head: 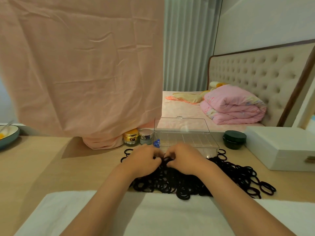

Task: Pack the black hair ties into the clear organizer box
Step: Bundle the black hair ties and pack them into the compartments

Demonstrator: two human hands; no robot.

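Note:
A big heap of black hair ties [221,176] lies on the wooden table, spreading from the middle to the right. Behind it stands the clear organizer box [187,139] with its lid tilted up and a grid of small compartments inside. My left hand [143,159] and my right hand [184,159] meet just in front of the box, fingers curled together on a small bunch of hair ties [166,159] at the top of the heap. Something small and blue [156,143] sits at the box's left end.
A pink cloth [81,65] hangs over the left half of the table. Two small jars [138,137] stand left of the box, a black round jar [234,139] and a white box [281,147] to its right. A bowl [8,135] sits far left. White cloth [162,215] covers the near edge.

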